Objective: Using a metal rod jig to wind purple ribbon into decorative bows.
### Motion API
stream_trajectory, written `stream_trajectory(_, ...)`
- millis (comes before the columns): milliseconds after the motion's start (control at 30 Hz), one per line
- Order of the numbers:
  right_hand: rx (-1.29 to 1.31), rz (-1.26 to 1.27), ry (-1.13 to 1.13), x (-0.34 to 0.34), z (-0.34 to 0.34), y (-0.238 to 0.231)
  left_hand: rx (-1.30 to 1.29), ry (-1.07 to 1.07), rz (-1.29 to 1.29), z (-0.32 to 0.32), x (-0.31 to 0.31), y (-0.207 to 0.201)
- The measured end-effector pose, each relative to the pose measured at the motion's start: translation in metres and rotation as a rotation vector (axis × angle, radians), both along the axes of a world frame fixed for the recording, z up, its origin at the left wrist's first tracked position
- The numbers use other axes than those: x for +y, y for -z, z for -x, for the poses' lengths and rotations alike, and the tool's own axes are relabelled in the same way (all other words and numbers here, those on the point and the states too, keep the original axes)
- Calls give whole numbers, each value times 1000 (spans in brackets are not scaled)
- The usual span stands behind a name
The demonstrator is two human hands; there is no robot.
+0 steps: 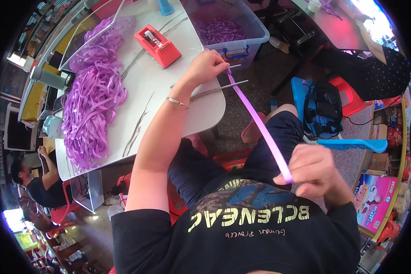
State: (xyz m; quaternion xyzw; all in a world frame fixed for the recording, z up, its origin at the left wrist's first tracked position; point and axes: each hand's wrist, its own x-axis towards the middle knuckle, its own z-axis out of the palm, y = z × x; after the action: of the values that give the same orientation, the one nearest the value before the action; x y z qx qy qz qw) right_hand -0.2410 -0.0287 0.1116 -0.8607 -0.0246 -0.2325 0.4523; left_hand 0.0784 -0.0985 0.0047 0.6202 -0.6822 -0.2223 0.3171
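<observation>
A purple ribbon (260,125) runs taut from the table's edge down to my lap. At its upper end my left hand (208,67) is closed, pinching the ribbon beside a thin metal rod (235,66). A second metal rod (221,87) sticks out past the table edge just below that hand. My right hand (313,171) has the lower end of the ribbon in its fingers, in front of my shirt. Beyond my left forearm, a large heap of loose purple ribbon (91,105) lies on the white table (146,100).
A red tape dispenser (157,45) stands on the table. Past the table's right edge, a clear plastic tub (255,36) holds many small purple pieces. A black bag (323,109) rests on a blue chair (299,98) at the right. Other people sit at left and far right.
</observation>
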Motion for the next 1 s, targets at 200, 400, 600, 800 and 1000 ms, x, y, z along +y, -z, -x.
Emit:
stream_trajectory(200, -116, 165, -32, -36, -40, -42, -11, 11, 120, 2, -1, 4)
stream_trajectory(400, -163, 108, 126, -119, -103, -60, -27, -9, 131, 2, 3, 4)
stream_trajectory(600, -51, -461, 149, -239, -219, -7, -7, 5, 105, 2, 6, 2)
stream_trajectory(800, 287, -661, 236, -275, -267, 115, -76, 22, 71, 2, 9, -7)
stream_trajectory(1000, 323, -998, 299, -236, -236, 278, 54, -83, 82, 8, 5, -7)
